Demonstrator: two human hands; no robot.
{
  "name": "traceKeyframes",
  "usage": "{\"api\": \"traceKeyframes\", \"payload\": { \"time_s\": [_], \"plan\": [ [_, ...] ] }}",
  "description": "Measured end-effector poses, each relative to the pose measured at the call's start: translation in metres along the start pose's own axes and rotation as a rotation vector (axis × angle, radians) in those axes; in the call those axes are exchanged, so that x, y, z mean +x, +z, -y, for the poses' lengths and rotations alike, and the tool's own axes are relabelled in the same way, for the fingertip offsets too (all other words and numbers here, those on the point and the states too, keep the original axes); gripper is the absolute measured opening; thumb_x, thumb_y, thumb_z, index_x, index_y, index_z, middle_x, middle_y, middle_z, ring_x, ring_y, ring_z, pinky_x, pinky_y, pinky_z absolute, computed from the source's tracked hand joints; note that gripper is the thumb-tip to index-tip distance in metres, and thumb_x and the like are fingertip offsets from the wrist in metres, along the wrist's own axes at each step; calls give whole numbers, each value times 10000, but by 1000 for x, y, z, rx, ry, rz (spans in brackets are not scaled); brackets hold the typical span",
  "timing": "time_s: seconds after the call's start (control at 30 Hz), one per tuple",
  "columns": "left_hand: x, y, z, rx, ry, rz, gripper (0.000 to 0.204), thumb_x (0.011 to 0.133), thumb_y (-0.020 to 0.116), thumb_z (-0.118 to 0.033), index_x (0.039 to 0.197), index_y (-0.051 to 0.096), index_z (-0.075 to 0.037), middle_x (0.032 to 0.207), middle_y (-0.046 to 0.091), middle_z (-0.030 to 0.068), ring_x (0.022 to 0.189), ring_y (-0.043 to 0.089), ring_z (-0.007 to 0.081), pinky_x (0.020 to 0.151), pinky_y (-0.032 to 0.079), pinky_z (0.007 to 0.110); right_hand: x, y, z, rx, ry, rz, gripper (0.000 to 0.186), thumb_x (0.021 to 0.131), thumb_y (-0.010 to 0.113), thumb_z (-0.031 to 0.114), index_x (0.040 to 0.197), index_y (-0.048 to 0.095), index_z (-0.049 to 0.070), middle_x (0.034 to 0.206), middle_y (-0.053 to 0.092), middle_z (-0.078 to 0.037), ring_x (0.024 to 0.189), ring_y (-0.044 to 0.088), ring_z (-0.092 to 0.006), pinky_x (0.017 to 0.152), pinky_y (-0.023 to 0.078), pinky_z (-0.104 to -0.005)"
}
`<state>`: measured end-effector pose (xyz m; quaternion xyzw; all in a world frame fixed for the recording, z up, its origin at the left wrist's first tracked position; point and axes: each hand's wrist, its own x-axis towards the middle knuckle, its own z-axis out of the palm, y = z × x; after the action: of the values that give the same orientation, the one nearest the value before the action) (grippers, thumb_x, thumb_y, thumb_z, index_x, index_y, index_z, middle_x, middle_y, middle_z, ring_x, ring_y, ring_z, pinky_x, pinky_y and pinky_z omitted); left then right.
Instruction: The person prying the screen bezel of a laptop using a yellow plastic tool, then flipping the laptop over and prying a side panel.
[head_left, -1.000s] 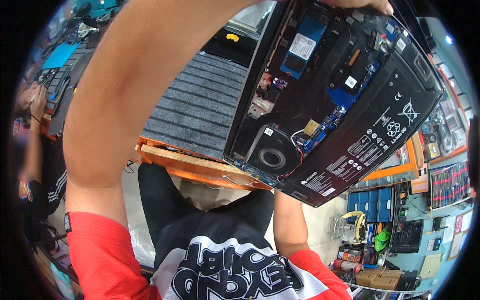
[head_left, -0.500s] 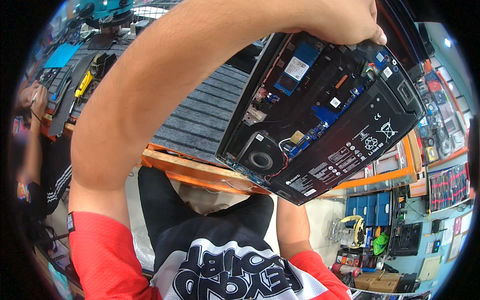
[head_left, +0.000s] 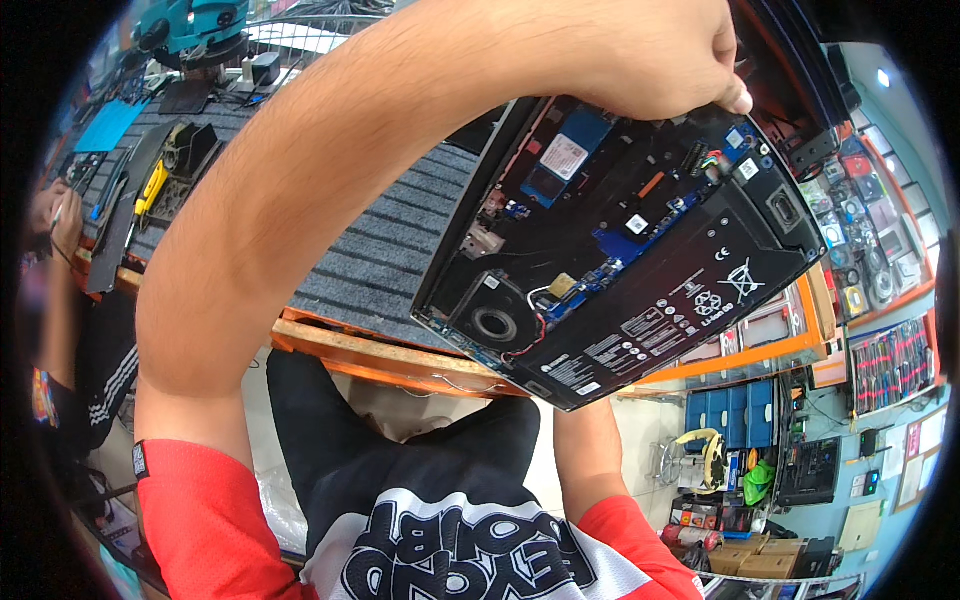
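Note:
An open black laptop base [head_left: 640, 300] is held tilted above the bench edge, its inside facing me. It shows a round speaker, a long black battery with white markings, blue circuit boards and a blue card. My left arm crosses the picture from the lower left. My left hand [head_left: 650, 55] is closed on the laptop's upper edge, fingertips by a small connector. My right forearm [head_left: 590, 450] rises under the laptop's lower edge, and its hand is hidden behind the laptop.
A grey ribbed mat [head_left: 370, 250] covers the orange-edged bench [head_left: 380, 355]. A yellow-handled tool [head_left: 150, 185] and black parts lie at the far left. Another person's arm [head_left: 60, 290] is at the left edge. Racks of small parts [head_left: 880, 370] and blue drawers [head_left: 730, 415] stand on the right.
My left hand has come down further into view on the laptop's upper edge. The laptop has shifted slightly down and left, and more of the bench's far left now shows.

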<state>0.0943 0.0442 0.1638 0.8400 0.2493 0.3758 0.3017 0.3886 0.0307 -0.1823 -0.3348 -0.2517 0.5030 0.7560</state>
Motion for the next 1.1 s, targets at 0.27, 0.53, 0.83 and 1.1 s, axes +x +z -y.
{"api": "traceKeyframes", "payload": {
  "time_s": [0.27,0.53,0.83,1.1],
  "plan": [
    [9,-21,-1,-78,-30,208,380,1059,622,-212,749,586,5,587,528,65,561,497,136,562,428,362,13,1,2,-15,-2,-7,261,1032,656,259,1174,686,42,981,688,-81,891,654,-209,863,554,-344],
    [4,-18,32,-35,30,128,302,1059,642,-247,925,708,15,678,591,18,606,505,99,574,425,317,25,1,-5,-39,-16,-8,259,1041,649,260,1176,680,41,965,677,-72,874,645,-195,847,550,-331],
    [25,-3,55,26,250,129,312,1050,663,-314,1064,756,-16,909,725,69,862,633,145,807,504,340,39,-2,-2,-71,-22,15,257,1051,642,262,1177,673,40,947,666,-62,855,634,-180,828,545,-317],
    [56,-13,84,-92,305,209,283,1000,733,-293,1062,789,-23,906,764,57,866,651,130,829,508,317,48,4,3,-143,-25,43,256,1059,635,263,1178,667,39,931,656,-53,839,625,-167,812,541,-304]
  ]
}}
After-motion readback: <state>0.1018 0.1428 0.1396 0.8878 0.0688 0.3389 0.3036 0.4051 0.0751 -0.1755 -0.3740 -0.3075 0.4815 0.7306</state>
